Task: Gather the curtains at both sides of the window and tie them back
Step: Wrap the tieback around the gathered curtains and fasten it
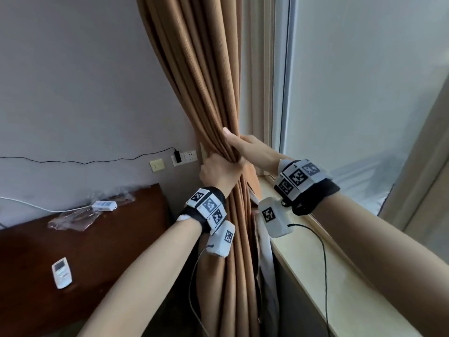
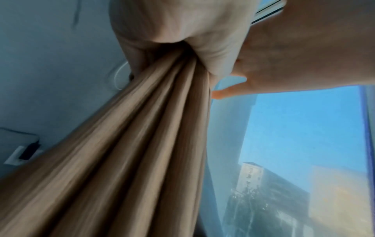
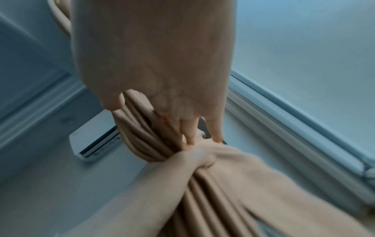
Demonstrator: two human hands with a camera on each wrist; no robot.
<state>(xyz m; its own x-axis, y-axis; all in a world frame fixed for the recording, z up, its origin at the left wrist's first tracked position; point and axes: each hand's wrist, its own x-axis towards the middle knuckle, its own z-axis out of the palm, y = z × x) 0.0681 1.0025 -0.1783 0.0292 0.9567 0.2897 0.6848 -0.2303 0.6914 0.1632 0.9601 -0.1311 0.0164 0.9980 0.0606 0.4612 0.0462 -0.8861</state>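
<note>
I've got the tan curtain (image 1: 206, 98) bunched at the window's left edge, by the wall. Left hand (image 1: 220, 170) has fingers curled tight round the gathered pleats. Right hand (image 1: 252, 148) sits just above it, thumb and fingers wrapped round the bunch from the window side. Gathering looks done on this side; no tieback visible yet. Next I need one hand free to find it.

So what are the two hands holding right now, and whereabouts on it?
Both hold the brown curtain at its gathered waist: left hand wraps the bunched folds, right hand grips just above.
</note>
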